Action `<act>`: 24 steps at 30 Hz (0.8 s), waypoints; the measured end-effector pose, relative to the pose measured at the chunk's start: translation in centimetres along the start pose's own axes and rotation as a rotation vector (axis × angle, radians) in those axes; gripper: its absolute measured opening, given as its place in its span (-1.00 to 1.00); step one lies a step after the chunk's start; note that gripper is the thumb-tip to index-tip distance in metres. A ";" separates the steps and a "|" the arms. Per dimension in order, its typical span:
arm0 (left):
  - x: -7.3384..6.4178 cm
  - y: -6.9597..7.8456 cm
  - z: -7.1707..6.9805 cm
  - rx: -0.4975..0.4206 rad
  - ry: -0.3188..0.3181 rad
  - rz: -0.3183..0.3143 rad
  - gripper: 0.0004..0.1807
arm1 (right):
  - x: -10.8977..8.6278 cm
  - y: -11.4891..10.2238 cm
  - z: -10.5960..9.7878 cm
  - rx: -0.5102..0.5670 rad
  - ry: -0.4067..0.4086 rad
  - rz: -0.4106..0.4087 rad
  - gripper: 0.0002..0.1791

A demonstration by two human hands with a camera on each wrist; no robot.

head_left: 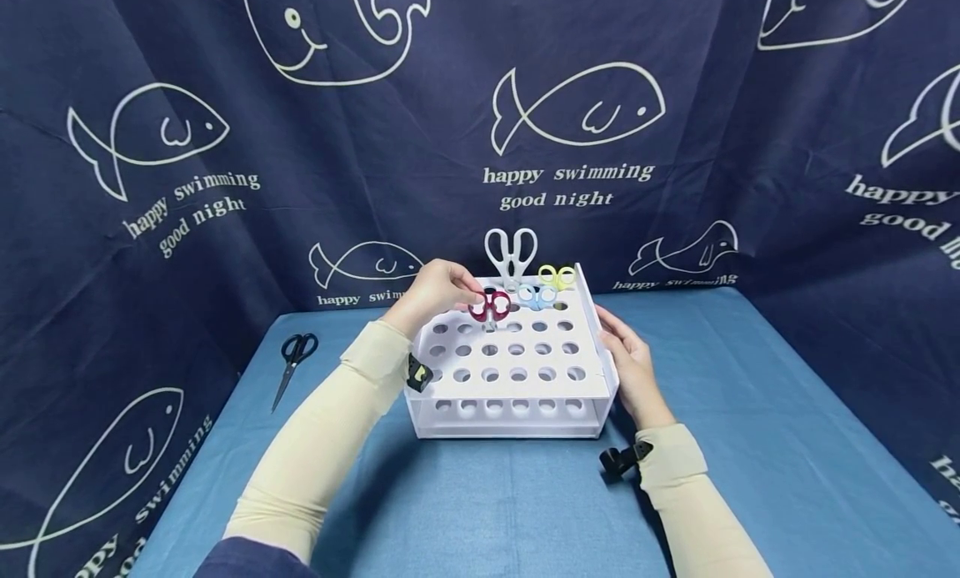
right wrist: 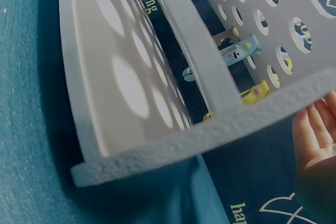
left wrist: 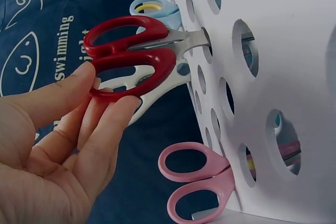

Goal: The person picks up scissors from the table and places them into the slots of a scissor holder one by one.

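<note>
My left hand [head_left: 438, 294] pinches one handle loop of the red scissors [left wrist: 163, 72] between thumb and fingers. Their blades point down into a hole of the white rack [head_left: 517, 391], as the left wrist view shows. Around them, other scissors stand in the rack's holes: large white scissors [head_left: 517, 284] at the back, light blue scissors [head_left: 537, 299] and yellow scissors [head_left: 548, 272] to the right. Pink scissors [left wrist: 216, 167] appear only in the left wrist view. Against the rack's right side panel my right hand [head_left: 633, 369] rests with its fingers extended.
Black scissors [head_left: 293, 354] lie on the blue tablecloth [head_left: 480, 511] left of the rack. The rack has two perforated levels with rows of round holes. A dark blue curtain [head_left: 450, 178] with fish drawings hangs behind the table.
</note>
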State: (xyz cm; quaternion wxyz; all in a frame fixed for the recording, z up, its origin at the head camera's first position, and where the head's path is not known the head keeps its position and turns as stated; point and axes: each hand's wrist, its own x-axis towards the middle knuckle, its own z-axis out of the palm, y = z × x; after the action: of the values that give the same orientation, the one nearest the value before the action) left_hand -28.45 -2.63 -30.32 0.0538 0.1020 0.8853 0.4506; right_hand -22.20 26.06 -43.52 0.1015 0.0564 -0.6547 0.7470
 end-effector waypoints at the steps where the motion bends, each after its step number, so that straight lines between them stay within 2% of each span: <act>1: 0.0 0.0 0.0 0.007 0.004 0.006 -0.89 | 0.0 0.0 0.0 -0.003 0.002 0.002 -0.47; 10: 0.1 0.4 0.2 0.066 0.030 0.041 -0.91 | 0.0 0.0 -0.2 -0.007 0.001 0.012 -0.47; 19: 0.1 0.3 0.3 0.067 0.032 0.070 -0.91 | 0.2 0.0 -0.1 0.002 0.017 0.017 -0.48; 24: 0.1 0.1 0.2 0.047 0.038 0.053 -0.93 | 0.1 0.0 -0.1 0.007 0.006 0.019 -0.47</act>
State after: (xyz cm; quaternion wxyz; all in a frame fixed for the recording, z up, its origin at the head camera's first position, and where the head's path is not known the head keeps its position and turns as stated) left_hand -28.51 -2.38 -30.33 0.0225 0.1178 0.8935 0.4328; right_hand -22.31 26.17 -43.51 0.0964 0.0483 -0.6523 0.7503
